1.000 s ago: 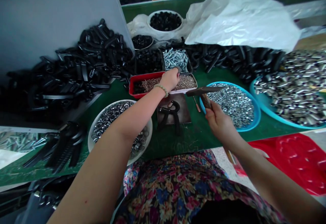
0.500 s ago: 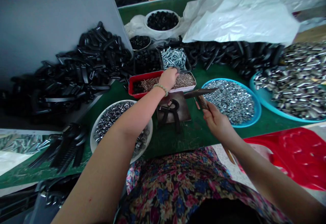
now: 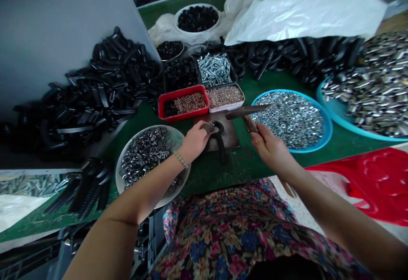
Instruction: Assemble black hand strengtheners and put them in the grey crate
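A black part (image 3: 221, 144) is laid on a dark metal plate (image 3: 232, 134), just to the right of the left hand (image 3: 195, 140) and left of the right hand (image 3: 270, 146). Its long axis is set roughly toward and away from the body: the curved end is pointed away, the legs are pointed toward the lap, and the near leg tip is extended past the plate's edge. The left hand's fingers are drawn together at the curved end; whether anything is pinched between them cannot be told. The right hand is closed around the handle of a hammer (image 3: 247, 111), whose head is held crosswise beyond that hand, its tapered end pointed to the right. Beyond the left hand, copper-coloured rivets are held in a red tray (image 3: 191, 114), with a white tray (image 3: 226, 107) placed beside it. Silvery bolts (image 3: 214, 69) are piled farther out. Under the left forearm, metal rings (image 3: 140, 161) are contained in a pale bowl (image 3: 120, 173). Just past the right hand, small metal pieces are gathered in a blue basin (image 3: 302, 150).
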`<state>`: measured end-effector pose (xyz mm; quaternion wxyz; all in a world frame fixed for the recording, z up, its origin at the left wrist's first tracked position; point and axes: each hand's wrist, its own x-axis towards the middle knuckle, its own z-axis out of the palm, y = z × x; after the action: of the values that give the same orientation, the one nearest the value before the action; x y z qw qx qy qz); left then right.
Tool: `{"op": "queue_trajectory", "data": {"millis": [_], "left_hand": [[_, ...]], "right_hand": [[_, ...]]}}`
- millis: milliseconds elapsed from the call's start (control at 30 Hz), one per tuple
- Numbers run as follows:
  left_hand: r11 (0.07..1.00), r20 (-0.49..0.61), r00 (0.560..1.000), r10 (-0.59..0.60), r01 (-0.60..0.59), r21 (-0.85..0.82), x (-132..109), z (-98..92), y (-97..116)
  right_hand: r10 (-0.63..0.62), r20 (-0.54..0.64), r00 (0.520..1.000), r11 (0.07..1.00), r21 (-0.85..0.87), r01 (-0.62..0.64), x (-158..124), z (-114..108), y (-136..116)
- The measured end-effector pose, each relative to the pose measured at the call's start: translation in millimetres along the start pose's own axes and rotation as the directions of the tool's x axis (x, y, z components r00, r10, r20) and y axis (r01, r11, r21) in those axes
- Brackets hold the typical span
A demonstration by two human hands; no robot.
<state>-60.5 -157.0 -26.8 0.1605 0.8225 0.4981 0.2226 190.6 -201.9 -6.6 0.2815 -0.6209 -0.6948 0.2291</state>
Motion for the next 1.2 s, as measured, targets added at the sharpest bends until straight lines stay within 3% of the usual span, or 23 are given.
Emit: {"op": "queue_trajectory", "data": {"millis": [133, 367, 600, 733, 867, 933, 1067, 1200], "left_hand": [[0.987, 0.017, 0.998, 0.064, -0.065, 0.149, 1.9, 10.7, -5.1], [0.929, 0.103, 0.986, 0.128, -0.156, 0.336, -3.9, 6.7, -3.1], [0.914, 0.189, 0.967, 0.169, -0.226, 0.338, -4.6, 6.4, -2.1], [0.972, 0.134, 0.987, 0.093, -0.119, 0.202, -14.8, -2.0, 1.3], [0.989, 0.019, 0.999, -0.048, 0.044, 0.139, -44.5, -12.6, 8.8], [0.982, 0.029, 0.998, -0.058, 0.051, 0.183, -59.2, -14.9, 11.9], [0.971, 0.141, 0.988, -0.057, 0.021, 0.240, -72.6, -9.8, 13.6], [0.968, 0.139, 0.989, -0.043, 0.006, 0.252, -75.6, -3.0, 16.8]], "right_hand": [[-0.023, 0.005, 1.000, 1.000, 0.015, 0.023, -1.6, 0.6, -5.6], [-0.015, 0.003, 1.000, 1.000, -0.010, 0.015, -5.2, -0.9, -1.9], [-0.049, 0.016, 0.999, 0.999, -0.002, 0.049, -6.0, 4.8, -9.6], [-0.112, 0.107, 0.988, 0.993, -0.021, 0.115, -7.6, 9.8, -17.3], [-0.180, 0.184, 0.966, 0.978, -0.069, 0.195, -7.3, 8.4, -32.7], [-0.202, 0.174, 0.964, 0.971, -0.091, 0.220, -5.5, 6.0, -40.6], [-0.120, 0.322, 0.939, 0.963, -0.193, 0.189, 0.9, 1.9, -50.2], [-0.173, 0.243, 0.954, 0.963, -0.162, 0.216, 1.1, 4.3, -54.1]]}}
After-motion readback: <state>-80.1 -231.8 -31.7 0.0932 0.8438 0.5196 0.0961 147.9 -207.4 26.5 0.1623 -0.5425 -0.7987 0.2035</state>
